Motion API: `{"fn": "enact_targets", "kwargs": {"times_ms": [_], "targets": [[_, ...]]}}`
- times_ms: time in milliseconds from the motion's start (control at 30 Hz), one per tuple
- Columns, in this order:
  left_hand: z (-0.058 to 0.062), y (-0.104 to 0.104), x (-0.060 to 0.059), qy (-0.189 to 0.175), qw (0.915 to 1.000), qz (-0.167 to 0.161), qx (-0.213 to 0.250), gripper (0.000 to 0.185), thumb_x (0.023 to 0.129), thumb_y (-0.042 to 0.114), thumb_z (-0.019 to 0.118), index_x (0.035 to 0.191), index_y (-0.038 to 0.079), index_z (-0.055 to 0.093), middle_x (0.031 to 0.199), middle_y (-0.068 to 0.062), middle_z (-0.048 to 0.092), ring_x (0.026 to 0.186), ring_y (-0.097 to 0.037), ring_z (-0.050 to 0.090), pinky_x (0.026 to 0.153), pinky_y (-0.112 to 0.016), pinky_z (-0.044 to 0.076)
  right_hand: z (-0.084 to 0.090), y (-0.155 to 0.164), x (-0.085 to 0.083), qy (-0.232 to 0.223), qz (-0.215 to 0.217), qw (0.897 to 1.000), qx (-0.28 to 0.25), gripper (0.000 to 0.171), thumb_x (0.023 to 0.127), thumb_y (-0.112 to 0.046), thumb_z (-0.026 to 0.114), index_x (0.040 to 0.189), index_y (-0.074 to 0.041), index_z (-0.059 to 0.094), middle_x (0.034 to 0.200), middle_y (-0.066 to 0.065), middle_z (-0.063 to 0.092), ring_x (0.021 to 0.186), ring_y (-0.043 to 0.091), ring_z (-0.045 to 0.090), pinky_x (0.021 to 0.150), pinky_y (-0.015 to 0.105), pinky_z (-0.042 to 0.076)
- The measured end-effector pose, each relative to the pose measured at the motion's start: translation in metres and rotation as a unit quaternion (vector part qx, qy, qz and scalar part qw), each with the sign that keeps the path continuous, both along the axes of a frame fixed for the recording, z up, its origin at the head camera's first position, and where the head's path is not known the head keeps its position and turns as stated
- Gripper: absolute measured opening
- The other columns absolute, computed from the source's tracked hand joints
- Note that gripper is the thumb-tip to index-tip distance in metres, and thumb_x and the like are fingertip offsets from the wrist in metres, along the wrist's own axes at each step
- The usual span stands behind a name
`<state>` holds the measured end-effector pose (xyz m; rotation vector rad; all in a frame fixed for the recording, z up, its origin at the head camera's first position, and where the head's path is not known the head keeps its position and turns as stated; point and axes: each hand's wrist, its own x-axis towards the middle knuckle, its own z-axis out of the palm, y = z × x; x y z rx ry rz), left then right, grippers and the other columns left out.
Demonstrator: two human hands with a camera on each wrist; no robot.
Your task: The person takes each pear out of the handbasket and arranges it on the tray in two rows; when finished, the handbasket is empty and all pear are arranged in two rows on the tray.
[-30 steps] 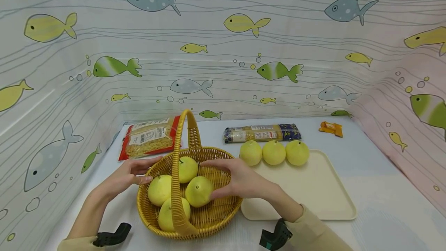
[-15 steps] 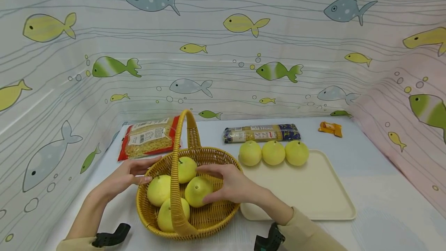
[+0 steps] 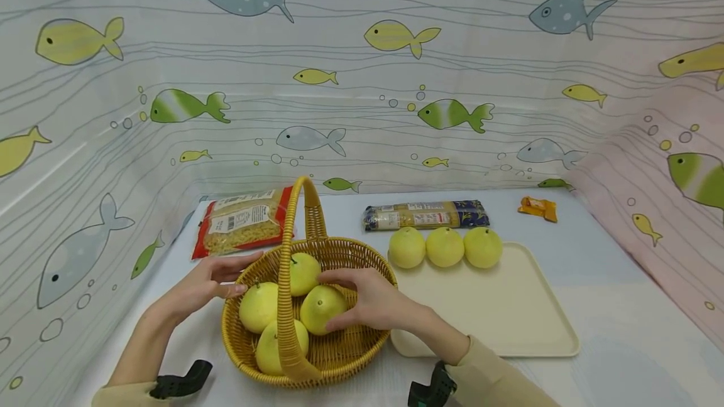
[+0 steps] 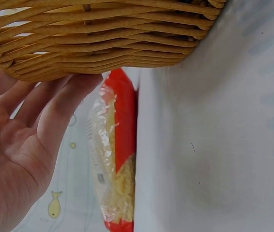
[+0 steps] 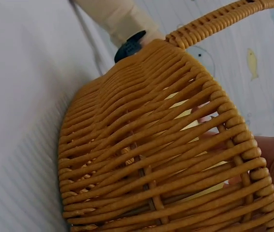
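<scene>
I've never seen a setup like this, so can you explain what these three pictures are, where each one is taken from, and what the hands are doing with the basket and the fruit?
No machine here: a person works with bare hands and wears three cameras. The wide picture comes from the head camera; the two close-ups come from cameras on each wrist. On the table stands a wicker basket holding four yellow fruits. The left hand rests flat against the basket's outer wall, as the left wrist view shows. The right hand reaches inside and curls around one fruit. Beside the basket lies a cream tray with three more fruits. Behind are a red pasta bag, a long noodle packet and a small orange wrapper.
</scene>
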<state>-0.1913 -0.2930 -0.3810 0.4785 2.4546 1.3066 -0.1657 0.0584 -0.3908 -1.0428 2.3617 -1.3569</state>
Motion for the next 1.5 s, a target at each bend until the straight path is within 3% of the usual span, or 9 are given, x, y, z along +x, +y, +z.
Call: {"fn": "enact_targets", "kwargs": {"times_ms": [333, 700, 967, 1233, 1500], "targets": [[0.0009, 0.0015, 0.0001, 0.000, 1.0000, 0.002, 0.002, 0.067, 0.090, 0.018, 0.071, 0.150, 0.002, 0.045, 0.150, -0.022, 0.046, 0.134, -0.046, 0.048, 0.091, -0.034, 0.049, -0.0011, -0.0006, -0.0011, 0.025, -0.008, 0.999, 0.029, 0.066, 0.076, -0.025, 0.088, 0.135, -0.011, 0.062, 0.137, 0.000, 0.064, 0.132, 0.016, 0.055, 0.109, 0.030, 0.041], [-0.0004, 0.0010, 0.0019, 0.001, 1.0000, 0.001, 0.005, 0.068, 0.089, 0.020, 0.070, 0.150, 0.003, 0.045, 0.149, -0.021, 0.048, 0.133, -0.045, 0.049, 0.091, -0.031, 0.049, -0.0015, -0.0018, 0.0007, 0.086, -0.013, 0.993, 0.082, 0.065, 0.076, -0.027, 0.088, 0.133, -0.011, 0.063, 0.129, -0.002, 0.068, 0.121, 0.013, 0.062, 0.102, 0.027, 0.046], [-0.0006, 0.0000, 0.0008, 0.003, 1.0000, -0.003, 0.005, 0.067, 0.090, 0.019, 0.070, 0.150, 0.003, 0.045, 0.149, -0.022, 0.047, 0.133, -0.045, 0.049, 0.092, -0.037, 0.049, -0.0020, -0.0024, 0.0008, 0.093, -0.012, 0.992, 0.088, 0.062, 0.076, -0.026, 0.088, 0.131, -0.012, 0.064, 0.126, -0.002, 0.069, 0.117, 0.009, 0.062, 0.099, 0.025, 0.047], [-0.0009, -0.0002, 0.0002, -0.001, 1.0000, -0.002, 0.008, 0.067, 0.089, 0.018, 0.070, 0.150, 0.003, 0.045, 0.148, -0.022, 0.049, 0.130, -0.037, 0.054, 0.088, -0.027, 0.050, -0.0023, -0.0018, 0.0003, 0.106, -0.007, 0.990, 0.091, 0.061, 0.075, -0.027, 0.089, 0.129, -0.011, 0.065, 0.124, -0.002, 0.069, 0.113, 0.008, 0.063, 0.096, 0.023, 0.048], [-0.0001, 0.0002, 0.0013, 0.001, 1.0000, 0.001, 0.006, 0.067, 0.089, 0.018, 0.070, 0.149, 0.002, 0.045, 0.147, -0.023, 0.050, 0.130, -0.037, 0.054, 0.088, -0.027, 0.050, -0.0023, -0.0025, 0.0008, 0.122, -0.008, 0.985, 0.119, 0.064, 0.076, -0.033, 0.088, 0.131, -0.011, 0.064, 0.127, 0.000, 0.067, 0.116, 0.011, 0.061, 0.098, 0.026, 0.046]]}}
